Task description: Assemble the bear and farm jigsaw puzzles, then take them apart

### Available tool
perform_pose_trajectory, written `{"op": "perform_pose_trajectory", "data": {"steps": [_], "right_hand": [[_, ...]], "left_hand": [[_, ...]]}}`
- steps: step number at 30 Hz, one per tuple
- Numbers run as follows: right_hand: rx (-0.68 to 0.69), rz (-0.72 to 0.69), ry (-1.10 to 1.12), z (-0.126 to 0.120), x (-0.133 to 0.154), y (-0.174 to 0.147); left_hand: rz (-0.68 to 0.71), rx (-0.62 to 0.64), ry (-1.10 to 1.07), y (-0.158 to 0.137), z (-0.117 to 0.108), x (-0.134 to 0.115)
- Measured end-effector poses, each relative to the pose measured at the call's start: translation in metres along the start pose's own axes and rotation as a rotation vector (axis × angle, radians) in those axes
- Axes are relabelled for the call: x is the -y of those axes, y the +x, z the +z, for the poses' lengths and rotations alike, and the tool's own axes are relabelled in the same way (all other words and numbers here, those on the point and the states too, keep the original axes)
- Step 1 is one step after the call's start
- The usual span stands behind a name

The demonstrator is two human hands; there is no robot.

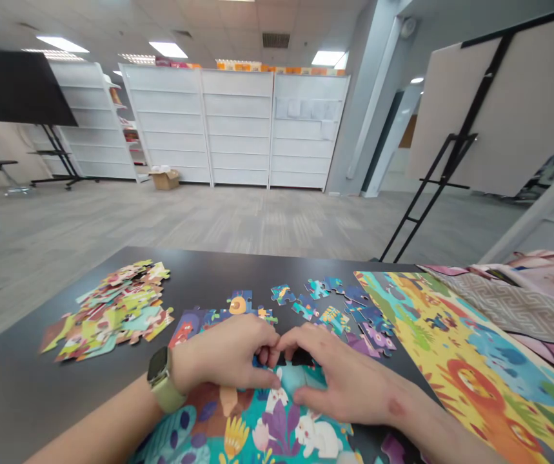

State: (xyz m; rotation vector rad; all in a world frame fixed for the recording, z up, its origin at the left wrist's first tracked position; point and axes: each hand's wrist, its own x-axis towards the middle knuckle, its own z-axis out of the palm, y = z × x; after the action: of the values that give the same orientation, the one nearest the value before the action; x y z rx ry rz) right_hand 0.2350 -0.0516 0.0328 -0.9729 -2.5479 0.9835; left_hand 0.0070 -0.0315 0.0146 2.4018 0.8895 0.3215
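Note:
A partly joined jigsaw puzzle with white rabbits and plants on teal lies at the table's near edge. My left hand, with a watch on its wrist, rests over its middle, fingers curled in; what they hold is hidden. Against it, my right hand bends its fingers and thumb around a teal jigsaw piece beside a dark gap. The fingertips of both hands meet at that gap. Beyond the hands, the puzzle's upper part shows a red figure and a piece with an orange snail-like shape.
Loose blue and purple pieces lie beyond my right hand. A heap of mixed pieces sits at the left of the black table. At right are a yellow animal picture board and a patterned cloth bag.

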Motion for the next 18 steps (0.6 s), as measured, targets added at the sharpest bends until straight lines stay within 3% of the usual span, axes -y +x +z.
{"op": "perform_pose_trajectory", "data": {"steps": [5,10,13,15,18], "right_hand": [[-0.116,-0.064,-0.048,-0.003,-0.009,-0.001],[-0.421,0.038,-0.154,-0.009,-0.033,0.004],[-0.444,0.119,-0.226,-0.009,-0.045,0.008],[-0.403,0.149,-0.28,-0.009,-0.049,0.009],[-0.356,0.19,-0.341,-0.011,-0.055,0.008]], "left_hand": [[0.005,-0.035,-0.122,-0.001,-0.007,0.001],[-0.131,-0.417,0.04,-0.005,-0.036,0.011],[-0.24,-0.572,0.215,-0.012,-0.054,0.028],[-0.301,-0.571,0.279,-0.019,-0.062,0.044],[-0.354,-0.451,0.345,-0.026,-0.064,0.068]]}}
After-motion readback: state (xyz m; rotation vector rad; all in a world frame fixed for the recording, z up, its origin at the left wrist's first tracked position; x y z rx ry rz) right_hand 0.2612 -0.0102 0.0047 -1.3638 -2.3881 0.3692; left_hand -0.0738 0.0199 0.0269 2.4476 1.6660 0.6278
